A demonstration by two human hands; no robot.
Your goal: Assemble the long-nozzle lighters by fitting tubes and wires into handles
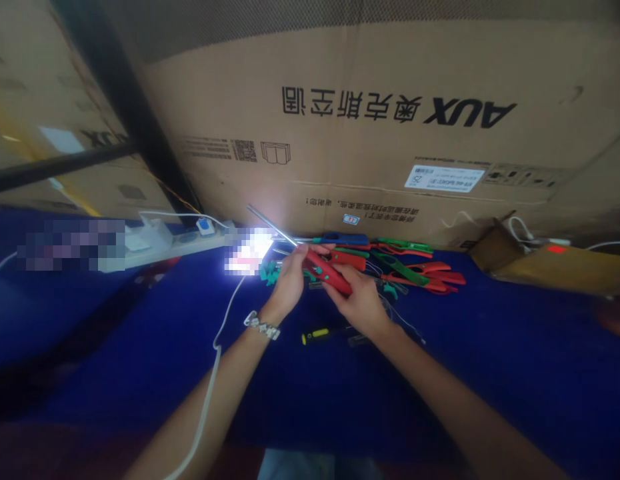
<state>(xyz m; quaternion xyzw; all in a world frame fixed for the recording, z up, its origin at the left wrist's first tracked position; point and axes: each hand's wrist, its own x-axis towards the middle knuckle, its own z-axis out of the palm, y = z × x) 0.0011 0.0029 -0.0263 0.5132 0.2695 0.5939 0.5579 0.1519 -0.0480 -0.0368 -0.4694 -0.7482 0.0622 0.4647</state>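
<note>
A red long-nozzle lighter (335, 281) is held in both hands above the blue cloth, its metal tube slanting up and to the left. My left hand (289, 279), with a bracelet at the wrist, closes round the front of the red body near the tube. My right hand (363, 301) grips the rear end of the handle. Behind the hands lie several other lighters: a blue one (346, 238), red ones and green ones (405, 245). Small green parts (270, 272) lie left of the lighters, partly hidden by my left hand. A yellow-and-black screwdriver (317, 335) lies nearer to me.
A big cardboard box (230, 87) walls off the back. On the left stand a white power strip (185, 245) with plugs and a glaring, blurred-out lit object (250, 252). A white cable (217, 347) runs over my left forearm. A small open carton (545, 267) is at right.
</note>
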